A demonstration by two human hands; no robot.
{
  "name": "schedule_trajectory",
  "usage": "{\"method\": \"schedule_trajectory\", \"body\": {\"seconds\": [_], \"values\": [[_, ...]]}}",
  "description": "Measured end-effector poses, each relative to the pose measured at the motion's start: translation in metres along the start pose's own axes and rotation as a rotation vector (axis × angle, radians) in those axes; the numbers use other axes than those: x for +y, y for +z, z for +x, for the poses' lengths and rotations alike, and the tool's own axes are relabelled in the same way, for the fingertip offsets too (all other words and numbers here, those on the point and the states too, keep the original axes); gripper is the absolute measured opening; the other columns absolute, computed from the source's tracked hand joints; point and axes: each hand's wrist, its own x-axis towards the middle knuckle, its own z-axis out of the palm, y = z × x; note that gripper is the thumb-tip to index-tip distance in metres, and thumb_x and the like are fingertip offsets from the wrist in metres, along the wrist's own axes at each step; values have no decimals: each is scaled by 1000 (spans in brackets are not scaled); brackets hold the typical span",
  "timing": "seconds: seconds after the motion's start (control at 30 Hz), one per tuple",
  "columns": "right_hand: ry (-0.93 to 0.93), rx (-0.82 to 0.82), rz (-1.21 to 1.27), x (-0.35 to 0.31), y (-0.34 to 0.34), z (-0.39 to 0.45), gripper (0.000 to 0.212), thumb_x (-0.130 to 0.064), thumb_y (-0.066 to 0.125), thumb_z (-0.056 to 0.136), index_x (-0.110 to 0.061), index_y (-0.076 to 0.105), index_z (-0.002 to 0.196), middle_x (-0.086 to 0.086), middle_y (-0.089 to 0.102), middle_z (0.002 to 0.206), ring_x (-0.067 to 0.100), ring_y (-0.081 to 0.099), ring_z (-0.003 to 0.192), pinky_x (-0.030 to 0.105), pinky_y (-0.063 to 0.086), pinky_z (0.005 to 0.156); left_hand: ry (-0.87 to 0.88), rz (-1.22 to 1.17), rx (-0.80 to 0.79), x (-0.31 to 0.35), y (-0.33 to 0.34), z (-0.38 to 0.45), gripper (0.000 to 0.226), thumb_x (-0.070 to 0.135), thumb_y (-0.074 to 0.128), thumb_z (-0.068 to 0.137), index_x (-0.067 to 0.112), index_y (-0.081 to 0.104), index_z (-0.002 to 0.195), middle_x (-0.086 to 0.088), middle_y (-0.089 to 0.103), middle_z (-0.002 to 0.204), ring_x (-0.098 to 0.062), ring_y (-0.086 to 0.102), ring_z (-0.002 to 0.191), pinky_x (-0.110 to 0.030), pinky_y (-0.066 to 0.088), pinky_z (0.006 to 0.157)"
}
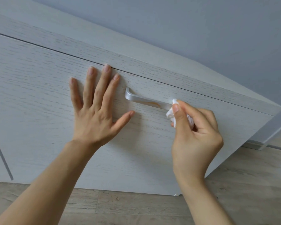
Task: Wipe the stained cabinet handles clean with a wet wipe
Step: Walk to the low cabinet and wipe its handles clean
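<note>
- I see one silver handle [146, 99] on the pale wood-grain cabinet door [39, 95], set near the door's top edge and closer to its right edge than its left.
- The handle is a flat metal bar bent back to the door at its left end; an orange-brown stain [152, 103] smears its lower edge about midway along.
- My right hand [196, 135] has its fingers curled around one crumpled white wipe [171, 113], thumb pressed on top, and the wipe touches the handle's right end, hiding it.
- My left hand [94, 114] lies flat on the door just left of the handle, all five fingers spread and straight, holding nothing; the middle fingertip reaches the gap along the door's top edge.
- I count two hands, one wipe, one stained handle.
- A second dark vertical strip [2, 156] shows at the far left edge; I cannot tell what it is.
- Grey plank floor [136, 208] runs below the door.
</note>
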Motion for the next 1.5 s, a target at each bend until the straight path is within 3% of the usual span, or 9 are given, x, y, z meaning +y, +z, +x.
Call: {"method": "schedule_trajectory", "body": {"seconds": [0.1,0.23,0.37,0.6,0.87,1.0,1.13,1.23,1.5], "values": [[-88,-30,28,-2,5,2,16,-8,63,87,-6,71,101,-2,51,90,14,62,66,17,52,64,10,-9,4,1,-1,1,80,63,40,92,12,16,149,-8,15,154,-30,2,146,-45,-13,115],[-242,-87,-87,1,10,5,18,3,62,87,-3,70,101,2,52,81,7,56,64,15,48,66,19,-17,14,0,-1,1,79,62,40,93,11,19,148,-9,18,153,-36,10,141,-46,-11,115],[-450,-229,-252,12,-4,12,20,-5,64,87,0,69,106,13,60,86,7,53,78,3,38,76,10,-13,21,0,-1,1,79,62,41,92,10,20,148,-9,19,153,-36,10,141,-46,-10,115],[-623,-189,-333,11,4,15,15,-3,66,86,0,71,101,10,65,79,19,58,71,10,39,76,12,-6,37,1,1,1,80,62,43,91,11,19,148,-8,19,153,-35,11,141,-47,-9,115],[-580,-121,-263,12,8,11,13,-10,68,86,-6,73,98,-3,69,82,16,52,71,19,41,73,20,-12,28,0,1,0,80,62,42,91,11,20,148,-8,19,153,-35,11,141,-46,-9,115],[-525,-69,-266,14,7,9,15,-21,67,87,-15,72,99,-16,63,89,19,53,76,30,42,72,3,-17,10,-1,0,1,80,63,41,91,13,18,149,-7,17,153,-18,-7,147,-47,-10,115],[-479,-70,-349,15,14,10,19,-34,59,89,-24,72,99,-23,60,85,12,52,84,33,32,75,7,-23,9,0,0,0,80,63,41,91,13,18,149,-7,18,154,-15,-9,146,-47,-9,115],[-473,-55,-373,16,14,8,19,-34,59,89,-25,71,99,-24,59,85,10,54,87,34,30,78,8,-35,15,0,1,0,79,63,40,91,13,18,148,-7,18,153,-23,-3,148,-47,-9,115],[-455,-61,-303,15,23,4,20,-31,59,90,-19,73,96,-18,62,82,8,55,86,37,37,75,21,-48,5,-3,0,0,80,63,41,91,12,19,149,-7,18,154,-15,-9,146,-48,-8,115]]}}
